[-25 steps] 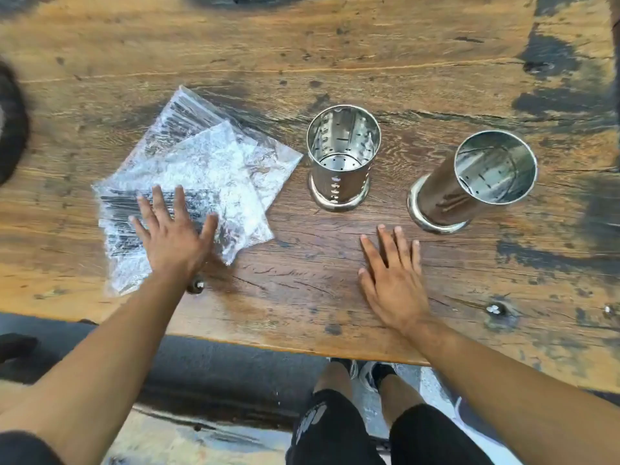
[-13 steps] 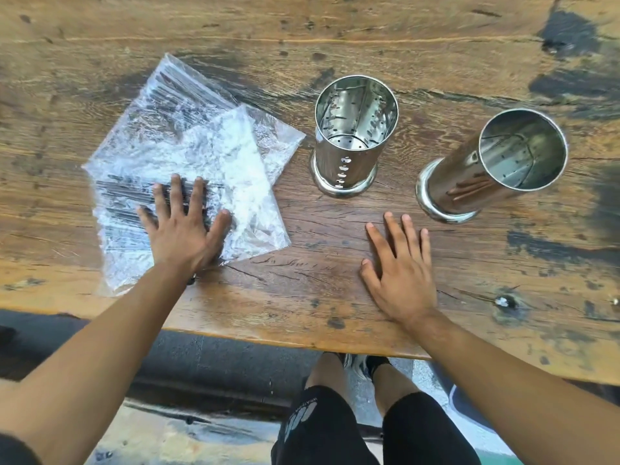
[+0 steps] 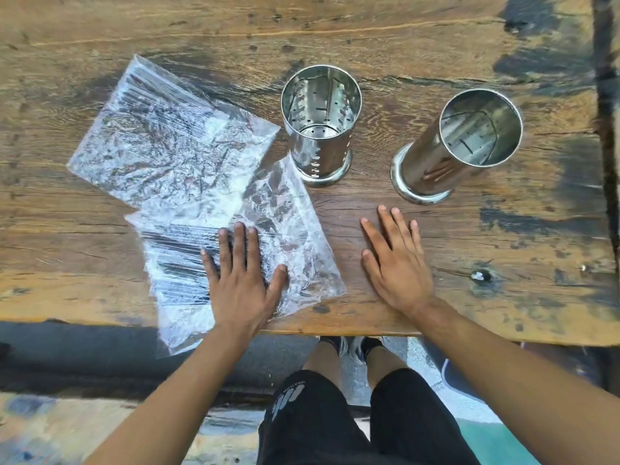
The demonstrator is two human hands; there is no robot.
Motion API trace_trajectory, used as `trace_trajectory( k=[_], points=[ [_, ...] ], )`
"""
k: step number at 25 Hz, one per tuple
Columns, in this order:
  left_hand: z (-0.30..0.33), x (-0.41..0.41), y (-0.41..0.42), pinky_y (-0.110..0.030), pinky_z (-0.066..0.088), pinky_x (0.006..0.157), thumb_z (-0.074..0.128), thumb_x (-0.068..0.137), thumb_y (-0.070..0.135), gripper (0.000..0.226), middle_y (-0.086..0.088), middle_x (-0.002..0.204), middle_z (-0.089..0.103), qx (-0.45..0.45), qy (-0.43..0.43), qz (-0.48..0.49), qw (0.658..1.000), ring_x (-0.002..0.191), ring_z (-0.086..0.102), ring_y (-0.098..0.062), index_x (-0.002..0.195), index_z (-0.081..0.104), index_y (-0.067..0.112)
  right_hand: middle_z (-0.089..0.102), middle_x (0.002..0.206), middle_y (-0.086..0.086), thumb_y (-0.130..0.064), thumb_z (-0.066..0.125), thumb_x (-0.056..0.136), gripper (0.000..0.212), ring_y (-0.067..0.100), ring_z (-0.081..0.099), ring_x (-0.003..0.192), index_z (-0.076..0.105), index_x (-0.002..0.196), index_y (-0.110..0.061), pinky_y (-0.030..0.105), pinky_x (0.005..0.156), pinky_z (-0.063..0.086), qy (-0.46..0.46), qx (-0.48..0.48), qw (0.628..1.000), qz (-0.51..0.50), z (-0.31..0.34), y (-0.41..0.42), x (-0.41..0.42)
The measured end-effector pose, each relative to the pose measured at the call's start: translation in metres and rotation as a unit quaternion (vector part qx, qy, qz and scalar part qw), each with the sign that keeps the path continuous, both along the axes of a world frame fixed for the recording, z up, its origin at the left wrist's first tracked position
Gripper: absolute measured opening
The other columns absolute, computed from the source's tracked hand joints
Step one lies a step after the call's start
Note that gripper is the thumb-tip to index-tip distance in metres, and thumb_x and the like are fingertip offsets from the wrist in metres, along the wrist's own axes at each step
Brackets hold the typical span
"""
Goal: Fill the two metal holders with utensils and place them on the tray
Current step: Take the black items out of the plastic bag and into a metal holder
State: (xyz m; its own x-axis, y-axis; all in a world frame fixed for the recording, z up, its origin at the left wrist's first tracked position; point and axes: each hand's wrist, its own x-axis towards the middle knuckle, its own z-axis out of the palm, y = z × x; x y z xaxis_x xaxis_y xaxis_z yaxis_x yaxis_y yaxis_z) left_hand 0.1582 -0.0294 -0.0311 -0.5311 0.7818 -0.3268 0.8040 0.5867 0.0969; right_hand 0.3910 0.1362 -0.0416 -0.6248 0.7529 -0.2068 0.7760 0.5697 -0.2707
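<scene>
Pressing flat with the left fingers (image 3: 240,239), straight and spread, on the near plastic bag (image 3: 292,229); nothing pinched or gripped by the left hand (image 3: 240,283). Resting just as flat with the right fingers (image 3: 389,226), straight and a little fanned, on bare worktop (image 3: 369,35) at 5 o'clock; nothing held by the right hand (image 3: 399,273) either.

Under the left palm, at 7 o'clock: dark slender utensils (image 3: 177,263) sealed inside that bag, not yet taken out. Overhanging the worktop's near edge at 6 o'clock with one corner of the bag. Likely to slip off toward the floor if dragged any closer or released carelessly, since slick film on worn wood offers little grip. Likely also to spill and scatter the utensils if torn open while half off the edge.

Further out, at 10 o'clock: a second plastic bag (image 3: 161,142), crumpled, tucked partly under the first; contents too blurred to tell. Could be dragged along when lifting the near one.

At 12 o'clock, touching or nearly touching the near bag's far corner: the first metal holder (image 3: 315,156), upright and empty. Could be nudged or tipped by a tug on the film. At 2 o'clock, well apart from the bags and just beyond the right fingertips: the second metal holder (image 3: 432,169), also empty; seemingly leaning, though perhaps only through the wide lens. Tall and narrow, so easy to knock over with a careless reach, or to topple when loaded on one side.

No tray in view anywhere.
</scene>
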Motion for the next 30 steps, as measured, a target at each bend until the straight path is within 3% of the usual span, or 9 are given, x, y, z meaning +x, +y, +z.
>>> trace_trajectory(
  k=[7,11,13,15,18,20,23,30],
  points=[
    [0.001,0.048,-0.022,-0.061,0.001,0.126,0.022,0.097,0.069,0.088,-0.007,0.173,0.000,0.005,0.003,-0.072,0.997,0.160,-0.006,-0.029,0.164,0.010,0.013,0.019,0.168,0.006,-0.031,0.042,0.106,0.051,0.025,0.008,0.157,0.039,0.155,-0.019,0.050,0.127,0.003,0.030,-0.018,0.999,-0.041,0.007,-0.010,0.024],
    [0.002,0.054,-0.021,-0.063,0.003,0.125,0.020,0.098,0.070,0.088,-0.007,0.173,0.001,-0.003,0.006,-0.116,0.993,0.160,-0.005,-0.029,0.164,0.012,0.013,0.040,0.156,0.009,-0.025,0.051,0.103,0.041,0.026,0.026,0.150,0.055,0.142,-0.013,0.051,0.124,0.018,0.089,-0.021,0.991,-0.099,0.010,-0.016,0.029],
    [0.002,0.056,-0.013,-0.062,0.002,0.126,0.017,0.098,0.070,0.088,-0.006,0.173,0.000,-0.006,0.007,-0.130,0.992,0.160,-0.007,-0.029,0.164,0.011,0.013,0.055,0.134,0.007,-0.026,0.054,0.101,0.032,0.023,0.044,0.130,0.063,0.128,-0.010,0.049,0.113,0.037,0.130,-0.014,0.979,-0.155,0.017,-0.019,0.027],
    [0.002,0.060,-0.002,-0.063,0.002,0.125,0.017,0.098,0.070,0.088,-0.007,0.173,-0.001,-0.002,0.000,-0.131,0.991,0.160,-0.008,-0.030,0.164,0.010,0.013,0.060,0.109,0.000,-0.029,0.059,0.099,0.024,0.015,0.047,0.103,0.066,0.115,-0.013,0.040,0.095,0.047,0.146,-0.024,0.973,-0.179,0.029,-0.021,0.023],
    [0.004,0.064,0.009,-0.063,-0.003,0.125,0.021,0.098,0.069,0.087,-0.009,0.173,-0.006,0.008,-0.013,-0.135,0.991,0.159,-0.011,-0.031,0.165,0.006,0.015,0.054,0.085,-0.011,-0.045,0.064,0.095,0.023,0.006,0.044,0.079,0.063,0.099,-0.022,0.024,0.072,0.041,0.111,-0.077,0.980,-0.146,0.042,-0.031,0.012],
    [0.007,0.064,0.012,-0.061,-0.006,0.125,0.025,0.098,0.068,0.086,-0.011,0.173,-0.003,0.033,-0.011,-0.136,0.990,0.160,-0.008,-0.031,0.165,0.009,0.016,0.051,0.078,-0.015,-0.054,0.064,0.093,0.029,0.002,0.044,0.071,0.060,0.094,-0.026,0.021,0.065,0.039,0.074,-0.119,0.980,-0.144,0.042,-0.036,0.006],
    [0.007,0.050,0.012,-0.058,-0.007,0.126,0.028,0.098,0.066,0.083,-0.012,0.173,0.004,0.051,-0.004,-0.125,0.991,0.160,-0.005,-0.030,0.164,0.015,0.017,0.054,0.076,-0.014,-0.055,0.064,0.092,0.029,0.005,0.052,0.073,0.061,0.091,-0.026,0.026,0.066,0.047,0.053,-0.138,0.974,-0.170,0.037,-0.037,0.000],
    [-0.002,0.032,0.004,-0.061,0.000,0.126,0.017,0.100,0.065,0.078,-0.007,0.173,0.000,0.014,0.005,-0.111,0.994,0.160,-0.010,-0.027,0.165,0.008,0.023,0.065,0.074,-0.010,-0.043,0.069,0.090,0.019,0.011,0.064,0.071,0.063,0.083,-0.026,0.033,0.069,0.058,0.018,-0.167,0.966,-0.195,0.041,-0.026,-0.008]
  ],
)
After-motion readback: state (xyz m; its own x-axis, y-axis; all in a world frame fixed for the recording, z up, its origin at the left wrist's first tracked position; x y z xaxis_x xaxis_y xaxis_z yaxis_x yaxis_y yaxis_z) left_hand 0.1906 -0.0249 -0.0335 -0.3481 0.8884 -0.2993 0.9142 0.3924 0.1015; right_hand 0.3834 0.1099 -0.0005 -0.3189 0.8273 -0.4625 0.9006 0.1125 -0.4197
